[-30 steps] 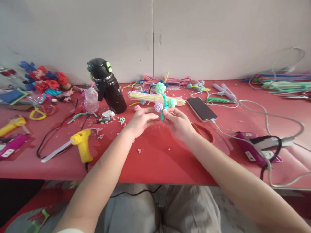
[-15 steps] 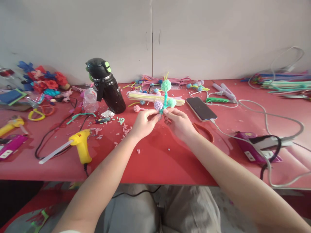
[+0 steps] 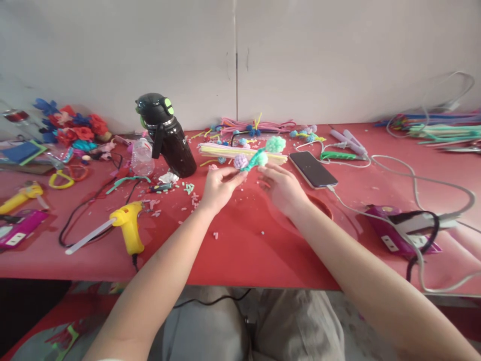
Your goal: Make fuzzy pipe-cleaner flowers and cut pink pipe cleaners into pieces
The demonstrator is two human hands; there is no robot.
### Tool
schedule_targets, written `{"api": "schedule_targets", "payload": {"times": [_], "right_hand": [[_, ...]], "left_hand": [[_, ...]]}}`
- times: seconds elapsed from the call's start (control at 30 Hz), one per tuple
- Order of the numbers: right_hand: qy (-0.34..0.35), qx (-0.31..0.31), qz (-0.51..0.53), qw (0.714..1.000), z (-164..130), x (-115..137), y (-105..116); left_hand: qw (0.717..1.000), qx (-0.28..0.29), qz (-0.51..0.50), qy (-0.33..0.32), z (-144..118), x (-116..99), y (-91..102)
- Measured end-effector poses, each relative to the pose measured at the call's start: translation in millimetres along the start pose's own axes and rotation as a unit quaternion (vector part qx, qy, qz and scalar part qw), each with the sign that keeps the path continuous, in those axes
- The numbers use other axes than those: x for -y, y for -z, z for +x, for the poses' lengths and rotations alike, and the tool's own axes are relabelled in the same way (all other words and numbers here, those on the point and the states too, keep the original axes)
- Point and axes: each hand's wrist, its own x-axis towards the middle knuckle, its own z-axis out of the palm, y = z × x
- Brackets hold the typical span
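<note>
At the red table [image 3: 240, 250], our left hand [image 3: 218, 188] pinches the tilted 3-pompom stem [image 3: 257, 156] near the phone [image 3: 311, 169], our right hand [image 3: 283, 188] loosely closed beside it, seemingly mid-shaping; steadying comes next.

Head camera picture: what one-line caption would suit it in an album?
Two bare hands, left hand and right hand, hold a teal pipe-cleaner stem with pompom buds over a cluttered red table.

- The teal stem of the pipe-cleaner flower sprig [image 3: 255, 159] disappears behind the left hand's fingertips [image 3: 237, 175].
- The pink power strip [image 3: 15, 228] is cut off by the left edge.
- The bundled pipe cleaners [image 3: 447, 131] run off the right edge.
- The red scissors handle [image 3: 323, 205] lies mostly hidden under the right hand [image 3: 283, 188].
</note>
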Motion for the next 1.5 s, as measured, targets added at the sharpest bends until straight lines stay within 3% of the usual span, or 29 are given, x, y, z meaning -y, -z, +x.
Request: {"api": "schedule_targets", "payload": {"times": [0.17, 0.37, 0.57, 0.73, 0.83, 1.0, 1.17, 1.37, 1.5], "right_hand": [[0.103, 0.049, -0.043, 0.993, 2.6, 16.2, 12.0], [0.119, 0.027, -0.069, 0.99, 6.0, 15.7, 19.8], [0.03, 0.04, -0.017, 0.999, 14.5, 14.9, 24.2], [-0.056, 0.025, 0.041, 0.997, 19.4, 13.7, 23.0], [-0.073, 0.028, 0.044, 0.996, 18.4, 13.2, 21.2], [-0.059, 0.035, 0.025, 0.997, 15.1, 12.6, 21.0], [-0.011, 0.03, 0.026, 0.999, 10.1, 11.3, 19.2], [0.032, 0.04, 0.0, 0.999, 4.8, -1.8, 8.6], [0.026, 0.012, 0.026, 0.999, 4.3, -5.1, 3.0]], "left_hand": [[0.998, 0.0, 0.062, 0.001, 6.2, -0.1, 13.9], [0.996, 0.05, 0.069, 0.036, 11.4, 3.8, 19.6], [0.992, 0.075, -0.047, 0.094, 16.4, 11.7, 26.3], [0.948, 0.122, -0.21, 0.206, 13.2, 8.2, 21.6], [0.943, 0.096, -0.223, 0.229, 11.6, 7.1, 15.5], [0.946, 0.045, -0.231, 0.222, 10.6, 2.9, 12.2], [0.954, 0.063, -0.221, 0.195, 8.8, -1.2, 12.6], [0.977, 0.036, -0.133, 0.163, 9.7, 10.1, 7.9], [0.978, 0.035, -0.162, 0.13, 11.7, 9.6, 8.4]]}}
